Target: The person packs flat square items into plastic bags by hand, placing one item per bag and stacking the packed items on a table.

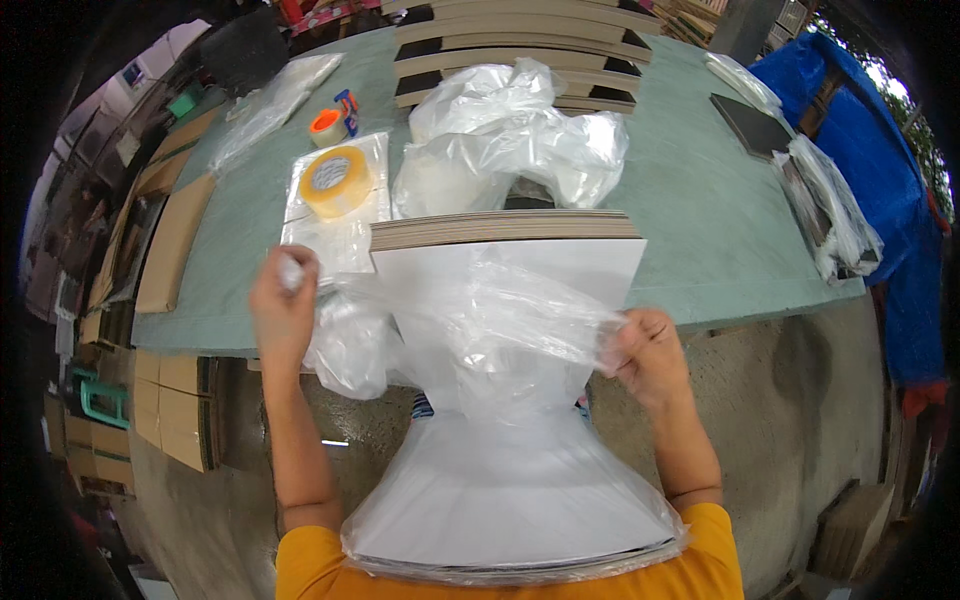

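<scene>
My left hand (280, 315) is closed in a fist, with a bit of clear plastic showing between its fingers. Opposite it, my right hand (655, 360) pinches the edge of a clear plastic bag (545, 315). The bag's film stretches between both hands, crumpled and partly blurred. Behind it a stack of white-faced boards (500, 228) leans at the table's near edge. Closest to my body is a flat white-faced stack (515, 490) inside clear plastic. A bunched clear plastic piece (352, 350) hangs beside my left hand.
The green table (700, 220) carries a yellow tape roll (333, 182) on flat plastic bags (350, 235), an orange-cored tape roll (327, 128), crumpled plastic (520, 140) and stacked boards (520, 55). A plastic-covered bundle (825, 205) lies right, near a blue tarp (860, 130). Cardboard (178, 245) stands left.
</scene>
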{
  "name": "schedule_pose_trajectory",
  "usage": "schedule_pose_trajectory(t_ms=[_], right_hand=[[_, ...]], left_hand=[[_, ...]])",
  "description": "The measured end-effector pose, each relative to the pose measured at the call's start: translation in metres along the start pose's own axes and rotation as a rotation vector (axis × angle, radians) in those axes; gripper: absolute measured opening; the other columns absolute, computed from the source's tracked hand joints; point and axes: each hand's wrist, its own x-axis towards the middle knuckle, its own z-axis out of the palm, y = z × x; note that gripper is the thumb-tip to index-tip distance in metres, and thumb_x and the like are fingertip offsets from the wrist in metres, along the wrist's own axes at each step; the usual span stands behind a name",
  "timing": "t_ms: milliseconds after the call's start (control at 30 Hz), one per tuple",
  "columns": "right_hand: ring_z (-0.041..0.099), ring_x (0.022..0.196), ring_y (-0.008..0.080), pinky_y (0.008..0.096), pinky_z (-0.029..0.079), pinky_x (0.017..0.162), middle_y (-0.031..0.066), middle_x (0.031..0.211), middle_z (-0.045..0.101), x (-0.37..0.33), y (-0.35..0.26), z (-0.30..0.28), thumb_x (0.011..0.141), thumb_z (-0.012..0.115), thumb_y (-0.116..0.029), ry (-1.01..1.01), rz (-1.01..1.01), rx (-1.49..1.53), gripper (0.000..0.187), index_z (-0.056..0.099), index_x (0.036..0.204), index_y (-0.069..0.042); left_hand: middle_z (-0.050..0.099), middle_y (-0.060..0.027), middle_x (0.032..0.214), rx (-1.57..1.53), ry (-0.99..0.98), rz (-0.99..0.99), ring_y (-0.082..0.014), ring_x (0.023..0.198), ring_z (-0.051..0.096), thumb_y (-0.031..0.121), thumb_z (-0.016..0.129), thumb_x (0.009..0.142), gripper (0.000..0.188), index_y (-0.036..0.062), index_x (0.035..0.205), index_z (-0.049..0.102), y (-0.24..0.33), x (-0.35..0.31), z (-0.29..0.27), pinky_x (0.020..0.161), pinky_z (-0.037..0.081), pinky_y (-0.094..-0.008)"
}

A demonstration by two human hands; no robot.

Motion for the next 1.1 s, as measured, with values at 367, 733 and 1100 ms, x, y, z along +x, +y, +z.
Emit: schedule_pose_trajectory(t_ms=[367, 733, 1100], right_hand=[[0.052, 0.088, 0.0185, 0.0317, 0.043, 0.077, 0.0081, 0.092, 0.055, 0.009, -0.035, 0.082, 0.072, 0.063, -0.016, 0.099, -0.281, -0.600, 0.019, 0.057, 0.086, -0.004], [0.054, 0.058, 0.0204, 0.0313, 0.045, 0.055, 0.0107, 0.071, 0.057, 0.007, -0.027, 0.061, 0.077, 0.057, -0.036, -0.766, 0.188, -0.403, 0.041, 0.058, 0.068, 0.004], [0.055, 0.086, 0.0301, 0.0529, 0.026, 0.097, 0.0138, 0.087, 0.058, 0.005, -0.038, 0.033, 0.064, 0.053, -0.011, -0.445, -0.059, -2.442, 0.027, 0.057, 0.089, -0.002]], left_hand=[[0.053, -0.0133, 0.065, -0.490, -0.927, 0.240, -0.0250, 0.060, 0.051, 0.018, 0.062, 0.076, 0.020, 0.0012, 0.077, 0.050, 0.103, -0.062, 0.037, 0.055, 0.041, -0.0290], [0.059, -0.0062, 0.070, -0.509, -1.453, 0.312, -0.0100, 0.063, 0.052, 0.018, 0.050, 0.086, 0.021, 0.0016, 0.097, 0.055, 0.076, -0.031, 0.022, 0.059, 0.042, -0.0254], [0.054, -0.0147, 0.079, 0.786, -1.125, 0.598, -0.0284, 0.063, 0.056, 0.007, 0.050, 0.067, 0.020, -0.0019, 0.085, 0.051, 0.058, -0.042, 0.013, 0.051, 0.045, -0.0369]])
